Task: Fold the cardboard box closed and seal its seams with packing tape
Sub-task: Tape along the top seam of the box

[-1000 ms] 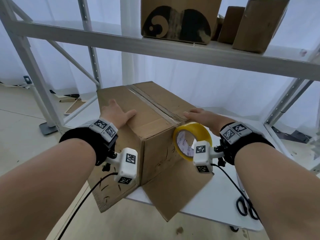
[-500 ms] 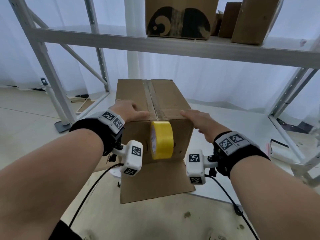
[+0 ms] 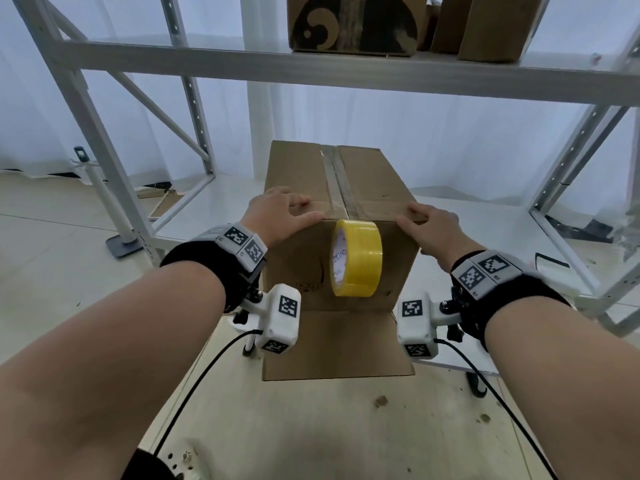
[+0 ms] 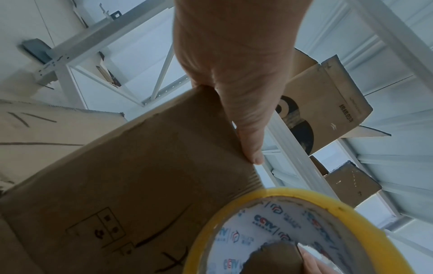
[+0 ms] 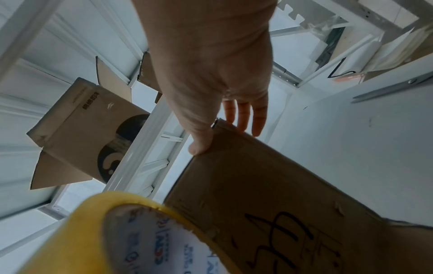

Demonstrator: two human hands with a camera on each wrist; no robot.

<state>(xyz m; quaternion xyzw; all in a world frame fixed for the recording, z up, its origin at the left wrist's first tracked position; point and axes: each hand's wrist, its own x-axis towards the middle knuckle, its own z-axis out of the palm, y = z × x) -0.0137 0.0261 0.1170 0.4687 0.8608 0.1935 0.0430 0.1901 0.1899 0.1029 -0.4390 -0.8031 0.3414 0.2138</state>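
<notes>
A brown cardboard box [image 3: 301,174] stands on the white lower shelf [image 3: 485,216], its short face toward me. A strip of tape runs along its top centre seam. From the near top edge a yellow tape roll [image 3: 356,258] hangs against the front face. My left hand [image 3: 280,216] lies flat on the near left top corner, thumb along the edge [image 4: 248,140]. My right hand [image 3: 433,226] rests on the near right top corner, fingers straight [image 5: 243,115]. A loose bottom flap [image 3: 336,344] sticks out toward me below the box.
A grey rack beam [image 3: 346,69] crosses overhead and carries several cardboard boxes [image 3: 353,22]. Rack uprights [image 3: 97,140] stand left and right. Scissors [image 5: 386,89] lie on the white shelf to the right. Bare floor [image 3: 52,254] lies to the left.
The box has turned from corner-on to short face toward me. The tape roll now hangs at the middle of that face. Both hands stayed on the top near corners.
</notes>
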